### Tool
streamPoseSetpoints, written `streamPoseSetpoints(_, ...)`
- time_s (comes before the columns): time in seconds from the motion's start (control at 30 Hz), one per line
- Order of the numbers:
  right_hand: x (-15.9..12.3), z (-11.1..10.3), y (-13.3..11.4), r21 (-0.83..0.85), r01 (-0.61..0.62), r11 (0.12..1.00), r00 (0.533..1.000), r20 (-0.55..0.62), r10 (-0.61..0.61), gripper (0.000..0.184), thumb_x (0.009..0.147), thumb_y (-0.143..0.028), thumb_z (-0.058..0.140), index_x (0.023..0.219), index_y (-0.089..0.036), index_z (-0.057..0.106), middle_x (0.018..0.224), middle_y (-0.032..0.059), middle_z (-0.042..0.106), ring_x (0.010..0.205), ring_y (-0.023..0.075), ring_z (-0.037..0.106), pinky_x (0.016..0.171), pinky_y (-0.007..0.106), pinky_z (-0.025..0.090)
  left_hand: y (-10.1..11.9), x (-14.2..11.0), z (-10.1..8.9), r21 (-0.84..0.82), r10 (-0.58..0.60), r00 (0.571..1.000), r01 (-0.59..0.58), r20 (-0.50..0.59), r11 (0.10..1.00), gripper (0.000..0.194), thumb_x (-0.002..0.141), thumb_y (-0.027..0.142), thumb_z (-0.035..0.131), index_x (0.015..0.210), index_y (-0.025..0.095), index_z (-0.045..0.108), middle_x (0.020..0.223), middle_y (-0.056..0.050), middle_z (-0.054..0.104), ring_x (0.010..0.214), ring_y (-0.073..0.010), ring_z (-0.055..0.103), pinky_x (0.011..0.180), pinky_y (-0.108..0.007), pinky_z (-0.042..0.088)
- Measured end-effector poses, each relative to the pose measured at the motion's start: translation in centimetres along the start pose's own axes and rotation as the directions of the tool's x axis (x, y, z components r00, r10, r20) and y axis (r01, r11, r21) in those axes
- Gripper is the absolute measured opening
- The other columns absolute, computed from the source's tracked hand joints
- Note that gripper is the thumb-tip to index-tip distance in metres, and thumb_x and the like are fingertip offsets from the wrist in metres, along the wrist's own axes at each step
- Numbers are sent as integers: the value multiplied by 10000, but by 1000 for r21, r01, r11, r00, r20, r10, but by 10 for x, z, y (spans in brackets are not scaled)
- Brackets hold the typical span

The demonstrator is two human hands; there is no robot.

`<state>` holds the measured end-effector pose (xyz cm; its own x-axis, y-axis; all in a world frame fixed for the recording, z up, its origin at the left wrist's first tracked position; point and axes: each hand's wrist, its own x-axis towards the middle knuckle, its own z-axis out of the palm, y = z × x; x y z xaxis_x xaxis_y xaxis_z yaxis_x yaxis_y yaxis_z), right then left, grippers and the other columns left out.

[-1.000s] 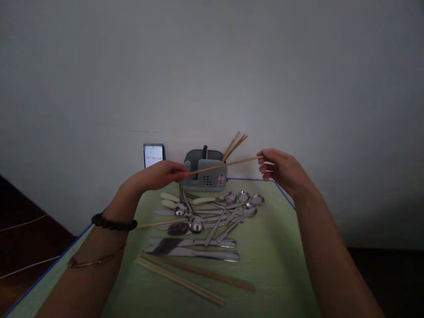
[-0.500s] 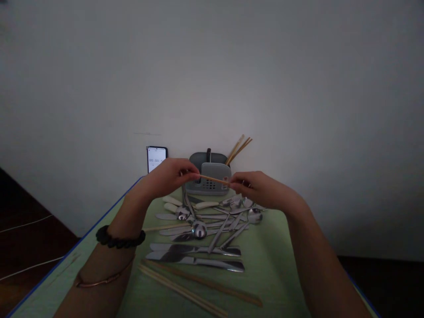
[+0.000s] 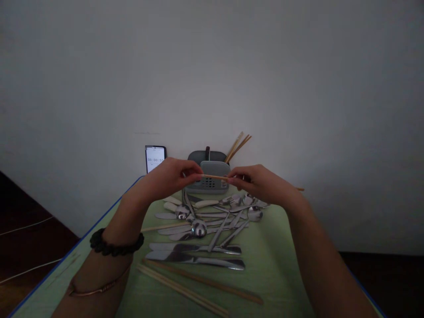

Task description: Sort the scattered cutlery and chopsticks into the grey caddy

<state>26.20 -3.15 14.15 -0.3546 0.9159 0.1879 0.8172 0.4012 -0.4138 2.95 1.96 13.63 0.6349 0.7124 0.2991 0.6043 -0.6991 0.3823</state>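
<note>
Both my hands hold one thin wooden chopstick (image 3: 214, 177) level in front of a grey cutlery holder (image 3: 208, 178). My left hand (image 3: 172, 176) pinches its left end. My right hand (image 3: 260, 183) is closed around the stick further right, and the stick's far tip pokes out past my right wrist. Several more chopsticks (image 3: 237, 147) stand in the holder's right side. Below my hands lies a heap of metal spoons (image 3: 198, 229) and knives (image 3: 195, 255) on the green table (image 3: 271, 265).
Three loose chopsticks (image 3: 198, 287) lie near the table's front. A phone (image 3: 155, 158) showing a timer leans against the white wall behind the table. The table has blue edges; dark floor lies to the left and right.
My right hand slid left along the chopstick from its right end toward the middle. The stick came down from a slant to level in front of the holder.
</note>
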Motion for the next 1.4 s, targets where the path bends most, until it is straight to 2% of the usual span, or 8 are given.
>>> streamPoseSetpoints(0.1, -2, -2, 0, 7, -9, 1000, 1000, -1, 9, 231, 859, -315, 514, 896, -172, 692, 693, 9, 636, 580, 98, 502, 556, 215, 335, -1, -1, -2, -11, -9, 1000, 9, -10, 1000, 260, 835, 371, 533, 909, 179, 691, 758, -1, 696, 657, -111, 599, 604, -195, 429)
streamPoseSetpoints(0.27, -2, -3, -1, 4, -39, 999, 999, 23, 39, 218, 851, -298, 520, 891, -174, 695, 670, 6, 636, 562, 99, 496, 552, 219, 341, 2, 0, -1, 6, 10, 999, -10, 54, 1000, 237, 837, 334, 526, 898, 178, 694, 780, -7, 704, 678, -113, 612, 611, -194, 434)
streamPoseSetpoints(0.6, -1, 2, 1, -48, 17, 999, 999, 50, -15, 228, 860, -305, 508, 905, -179, 692, 702, 16, 652, 577, 103, 507, 550, 217, 338, 0, -4, 10, 64, 30, 997, -35, 71, 997, 208, 821, 297, 504, 873, 160, 652, 777, -22, 687, 677, -122, 595, 644, -217, 443)
streamPoseSetpoints(0.83, 2, 9, -1, -95, 37, 995, 997, 78, -30, 266, 890, -319, 460, 860, -178, 683, 652, 20, 648, 554, 105, 495, 525, 220, 309, 4, -1, 16, 291, -39, 999, 36, 7, 956, 166, 750, 227, 515, 813, 164, 656, 696, -24, 664, 606, -142, 567, 571, -238, 380)
streamPoseSetpoints(0.9, 2, 10, 1, -110, 30, 994, 996, 85, -21, 278, 891, -324, 454, 821, -179, 681, 634, 21, 645, 538, 104, 485, 514, 224, 300, 3, 0, 19, 295, -42, 999, 34, 20, 955, 180, 750, 222, 515, 829, 170, 669, 699, -24, 671, 610, -145, 574, 572, -238, 379)
streamPoseSetpoints(1.03, 1, 11, 2, -122, -3, 992, 993, 116, 17, 254, 875, -303, 476, 822, -187, 695, 639, 22, 651, 540, 110, 494, 520, 229, 314, -4, 0, 21, 133, -20, 991, 3, 130, 991, 222, 808, 305, 519, 878, 187, 694, 726, -12, 691, 616, -127, 594, 573, -218, 392)
streamPoseSetpoints(1.2, 3, 12, -2, -108, 22, 994, 985, 175, -2, 216, 857, -271, 502, 829, -190, 700, 655, 18, 660, 563, 112, 521, 539, 219, 341, -12, -1, 22, 62, -30, 971, 15, 236, 998, 277, 826, 395, 525, 768, 180, 690, 617, 9, 638, 532, -102, 534, 493, -208, 328)
streamPoseSetpoints(1.4, 8, 34, -10, -140, -13, 990, 934, 352, 62, 164, 806, -210, 547, 876, -190, 694, 751, 41, 690, 614, 129, 570, 529, 216, 347, -32, -3, 35, 29, -110, 863, 111, 492, 993, 199, 742, 362, 625, 740, 177, 698, 648, -3, 674, 569, -123, 562, 503, -203, 353)
